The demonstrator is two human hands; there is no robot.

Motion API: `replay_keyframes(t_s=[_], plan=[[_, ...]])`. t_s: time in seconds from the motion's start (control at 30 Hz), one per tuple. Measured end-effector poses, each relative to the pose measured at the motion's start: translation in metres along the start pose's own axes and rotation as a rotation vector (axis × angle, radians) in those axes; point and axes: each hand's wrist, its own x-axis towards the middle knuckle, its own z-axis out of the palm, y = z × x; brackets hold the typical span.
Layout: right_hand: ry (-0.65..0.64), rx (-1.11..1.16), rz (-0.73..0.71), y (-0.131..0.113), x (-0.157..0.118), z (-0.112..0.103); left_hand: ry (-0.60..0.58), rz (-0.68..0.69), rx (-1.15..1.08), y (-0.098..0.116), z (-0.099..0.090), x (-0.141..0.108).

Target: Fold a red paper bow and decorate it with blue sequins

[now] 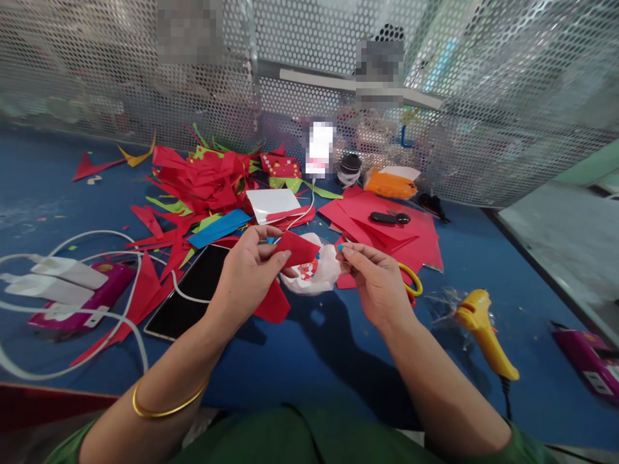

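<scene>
My left hand (254, 270) pinches a red felt piece (300, 250) between thumb and fingers. To its right, my right hand (370, 277) holds a tiny blue piece (340, 247) between thumb and forefinger, apart from the red felt. Behind and between both hands lies a white plastic bag (322, 274) with small orange, white and blue bits in it. Another red piece (275, 304) rests on the blue table below my left hand.
Red and green scraps (203, 180) are heaped at the back left. A dark tablet (191, 290) and white cables lie left. Yellow-handled scissors (412, 281) and a yellow glue gun (483, 328) are right. A lit phone (320, 148) leans against the mesh.
</scene>
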Motion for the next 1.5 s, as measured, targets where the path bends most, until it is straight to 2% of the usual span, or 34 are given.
replay_keyframes(t_s=[0.13, 0.27, 0.37, 0.5, 0.6, 0.73, 1.0, 1.13, 1.23, 1.37, 1.43, 1.5], plan=[[-0.005, 0.002, -0.011, 0.0, -0.002, 0.002, 0.034, 0.027, 0.01, 0.0, 0.0, 0.0], [0.026, -0.109, -0.097, 0.003, -0.007, 0.003, -0.021, 0.064, 0.004, 0.001, 0.002, -0.004], [0.035, -0.357, -0.357, 0.005, -0.014, 0.003, -0.079, 0.034, 0.04, 0.003, 0.006, -0.007], [0.047, -0.86, -0.965, 0.003, -0.022, 0.001, -0.155, -0.047, -0.052, 0.003, 0.009, -0.01], [0.08, -1.139, -1.277, 0.001, -0.025, -0.001, -0.231, -0.098, -0.195, 0.001, 0.009, -0.01], [0.068, -1.315, -1.466, 0.001, -0.026, -0.002, -0.295, -0.123, -0.315, -0.003, 0.008, -0.009], [0.059, -1.443, -1.653, 0.006, -0.029, -0.003, -0.286, -0.126, -0.304, -0.005, 0.008, -0.009], [0.026, -1.454, -1.678, 0.009, -0.029, -0.006, -0.292, -0.089, -0.251, -0.004, 0.007, -0.009], [0.04, -1.362, -1.559, 0.008, -0.029, -0.006, -0.283, -0.044, -0.223, -0.004, 0.007, -0.009], [0.135, -0.999, -1.101, 0.001, -0.03, -0.002, -0.235, 0.064, -0.113, -0.002, 0.008, -0.011], [0.086, -0.832, -0.866, -0.004, -0.03, 0.0, -0.221, 0.128, -0.035, -0.001, 0.008, -0.011], [0.008, -0.73, -0.693, -0.007, -0.03, 0.003, -0.209, 0.189, 0.043, 0.0, 0.009, -0.012]])
